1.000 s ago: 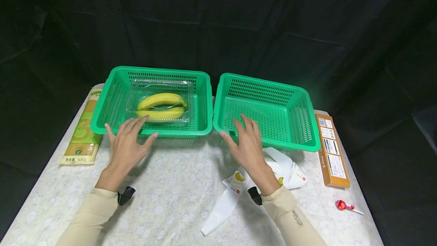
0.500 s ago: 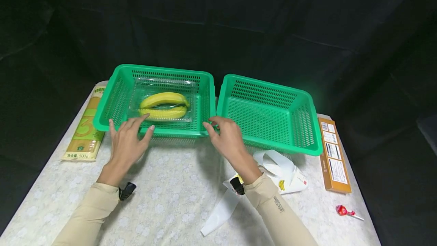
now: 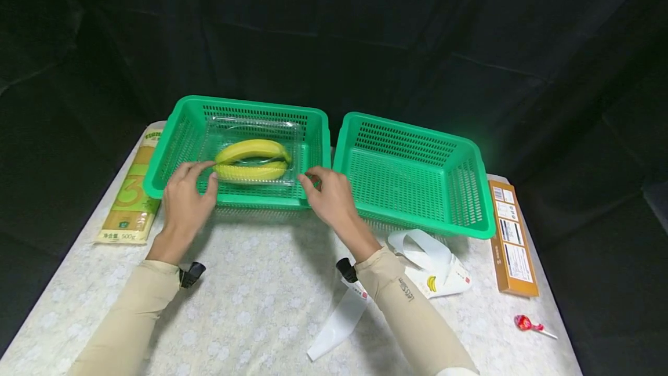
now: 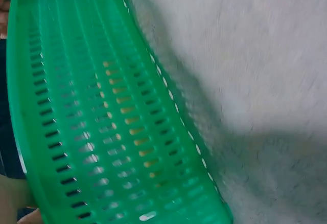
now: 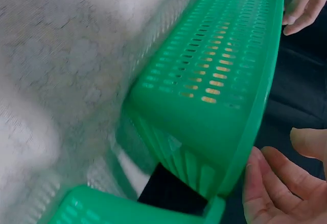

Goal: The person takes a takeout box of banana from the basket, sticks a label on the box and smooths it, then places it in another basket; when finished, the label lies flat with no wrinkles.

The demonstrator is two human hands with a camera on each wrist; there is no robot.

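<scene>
Two yellow bananas [image 3: 253, 171] lie in a clear plastic container [image 3: 294, 152] inside the left green basket [image 3: 308, 118]. My left hand [image 3: 182, 199] reaches over the basket's front rim, its fingertips by the container's front left corner; whether they touch it I cannot tell. My right hand [image 3: 329, 193] is over the same basket's front right corner, near the container's right end. In the right wrist view its fingers are loosely bent, with the thumb apart and nothing between them. Only a bit of the left hand shows in the left wrist view, beyond the basket wall [image 4: 92, 106].
A second green basket [image 3: 396, 173] stands to the right. A white strap with banana prints [image 3: 433, 263] lies in front of it. An orange box [image 3: 514, 242] and a red lollipop [image 3: 523, 322] are at the right edge. A 500g noodle-like pack [image 3: 130, 196] lies at the left.
My right hand has moved left from the right basket's front to the left basket's right corner. My left hand has shifted slightly toward the container's left front corner, its fingers drawing closer together.
</scene>
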